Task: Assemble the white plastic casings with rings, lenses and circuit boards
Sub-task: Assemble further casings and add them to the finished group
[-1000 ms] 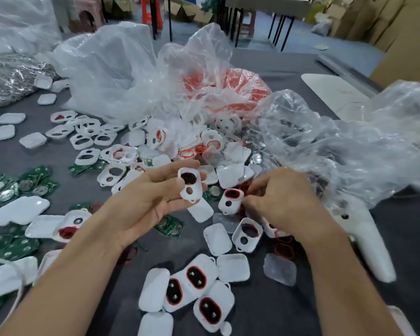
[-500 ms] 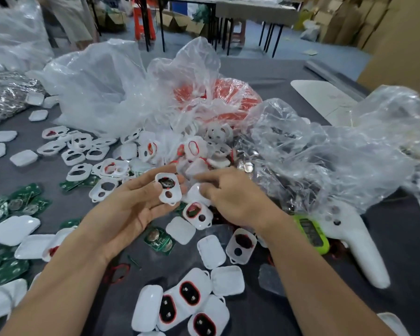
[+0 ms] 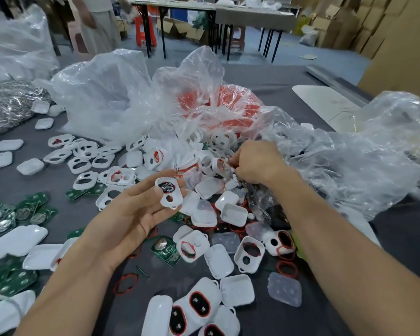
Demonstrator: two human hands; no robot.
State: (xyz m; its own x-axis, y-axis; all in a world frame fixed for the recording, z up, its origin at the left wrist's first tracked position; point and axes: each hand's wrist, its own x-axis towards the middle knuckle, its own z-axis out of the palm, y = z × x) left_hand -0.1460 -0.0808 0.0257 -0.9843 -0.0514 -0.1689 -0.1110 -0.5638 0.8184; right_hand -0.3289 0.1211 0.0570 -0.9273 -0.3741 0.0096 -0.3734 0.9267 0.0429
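The left hand (image 3: 131,214) pinches a white casing (image 3: 168,193) in its grip above the tabletop (image 3: 398,251) while the right hand (image 3: 255,163), grip unreadable, rummages the parts pile (image 3: 204,166), where the lightly held casing could slip among lookalikes.

Right hand (image 3: 257,163) fingertips buried in parts pile (image 3: 204,163); grasp unclear; bottom casings (image 3: 158,318) cut by edge

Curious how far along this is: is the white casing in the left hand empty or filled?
Partly filled. The white casing in the left hand has something dark in its large opening; skin shows through the small hole.
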